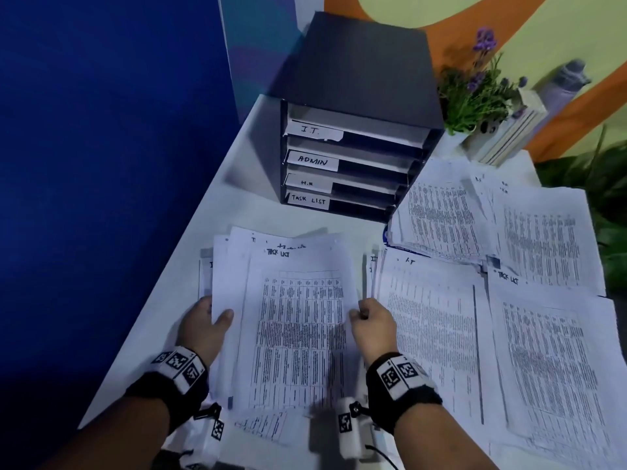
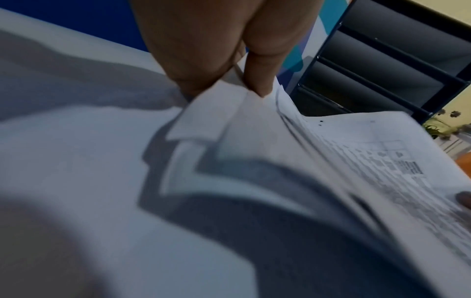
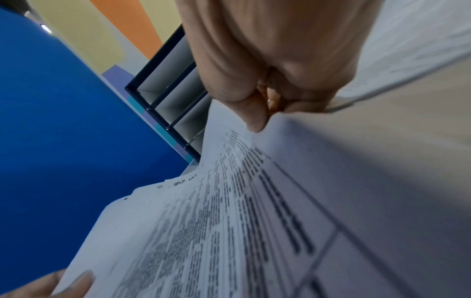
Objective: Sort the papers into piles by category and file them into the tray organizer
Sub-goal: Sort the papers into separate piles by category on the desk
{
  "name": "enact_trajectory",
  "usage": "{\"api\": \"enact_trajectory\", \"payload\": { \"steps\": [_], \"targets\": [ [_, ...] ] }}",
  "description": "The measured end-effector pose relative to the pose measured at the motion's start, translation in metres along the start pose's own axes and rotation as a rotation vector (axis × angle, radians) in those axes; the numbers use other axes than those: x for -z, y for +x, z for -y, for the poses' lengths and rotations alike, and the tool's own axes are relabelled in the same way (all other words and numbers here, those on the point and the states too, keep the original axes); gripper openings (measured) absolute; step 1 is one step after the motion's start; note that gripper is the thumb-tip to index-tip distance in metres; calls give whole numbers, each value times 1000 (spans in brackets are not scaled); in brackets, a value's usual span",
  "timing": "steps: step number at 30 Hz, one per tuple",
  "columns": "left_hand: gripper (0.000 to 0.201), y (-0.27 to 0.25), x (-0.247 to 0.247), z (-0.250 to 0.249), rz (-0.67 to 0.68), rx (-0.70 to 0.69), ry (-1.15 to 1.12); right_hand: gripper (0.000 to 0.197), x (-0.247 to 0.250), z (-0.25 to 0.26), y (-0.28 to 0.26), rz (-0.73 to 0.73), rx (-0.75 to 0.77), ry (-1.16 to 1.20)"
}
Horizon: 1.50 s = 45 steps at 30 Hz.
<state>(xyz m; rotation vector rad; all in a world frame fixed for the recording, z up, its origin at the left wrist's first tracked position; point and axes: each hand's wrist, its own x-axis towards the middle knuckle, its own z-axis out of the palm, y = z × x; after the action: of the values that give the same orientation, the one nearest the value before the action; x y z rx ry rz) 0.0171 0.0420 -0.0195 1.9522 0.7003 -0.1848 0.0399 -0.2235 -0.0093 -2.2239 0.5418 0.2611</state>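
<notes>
A stack of printed sheets headed "TASK LIST" [image 1: 295, 327] is lifted off the white table between both hands. My left hand [image 1: 207, 320] grips its left edge, thumb on top; the left wrist view shows the fingers [image 2: 260, 80] pinching the paper stack [image 2: 356, 161]. My right hand [image 1: 369, 320] pinches the right edge, and in the right wrist view curled fingers [image 3: 254, 113] clamp the sheets [image 3: 229, 221]. The dark tray organizer [image 1: 356, 106] stands behind, its slots labelled I.T., ADMIN, H.R and TASK LIST [image 1: 308, 200].
To the right lie an I.T. pile [image 1: 431, 320], another task list pile [image 1: 549, 361] and two piles further back [image 1: 448, 225]. A potted purple flower [image 1: 481, 89] and books [image 1: 509, 134] stand right of the organizer. A blue wall [image 1: 101, 164] borders the table's left edge.
</notes>
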Motion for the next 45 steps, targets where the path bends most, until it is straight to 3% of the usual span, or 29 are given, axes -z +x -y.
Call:
{"api": "enact_trajectory", "payload": {
  "steps": [3, 6, 9, 12, 14, 17, 28, 31, 35, 37, 40, 43, 45],
  "targets": [
    [55, 4, 5, 3, -23, 14, -95, 15, 2, -6, 2, -38, -47, 123],
    [86, 8, 8, 8, 54, -21, -134, 11, 1, -9, 5, -39, -82, 175],
    [64, 11, 8, 8, 109, -44, -53, 22, 2, -6, 4, -35, -102, 236],
    [28, 12, 5, 3, 106, 43, -227, 25, 2, -3, 0, 28, -103, 309],
    [28, 13, 2, 3, 122, 97, -300, 25, -1, -3, -3, 82, -90, 345],
    [23, 11, 1, 3, 91, 87, -169, 19, -7, -3, -5, 52, -75, 332],
    [49, 6, 8, 0, 7, 35, -26, 27, 19, -9, 6, -114, -140, 367],
    [55, 4, 6, -1, -14, 19, -29, 38, 17, -12, 5, -80, -135, 311],
    [51, 2, 4, -2, -27, 18, -73, 23, 11, -11, 1, -35, -103, 285],
    [47, -1, 4, -4, -16, -10, -85, 16, 5, -8, -2, 55, -117, 330],
    [44, -7, 5, -9, 8, -57, -114, 45, -3, -8, -4, 148, -167, 393],
    [52, -6, 6, -7, -12, -75, -125, 18, -2, -11, -2, 122, -145, 376],
    [62, -6, 9, -7, -16, -64, -132, 16, -1, -14, -1, 120, -143, 385]
  ]
}}
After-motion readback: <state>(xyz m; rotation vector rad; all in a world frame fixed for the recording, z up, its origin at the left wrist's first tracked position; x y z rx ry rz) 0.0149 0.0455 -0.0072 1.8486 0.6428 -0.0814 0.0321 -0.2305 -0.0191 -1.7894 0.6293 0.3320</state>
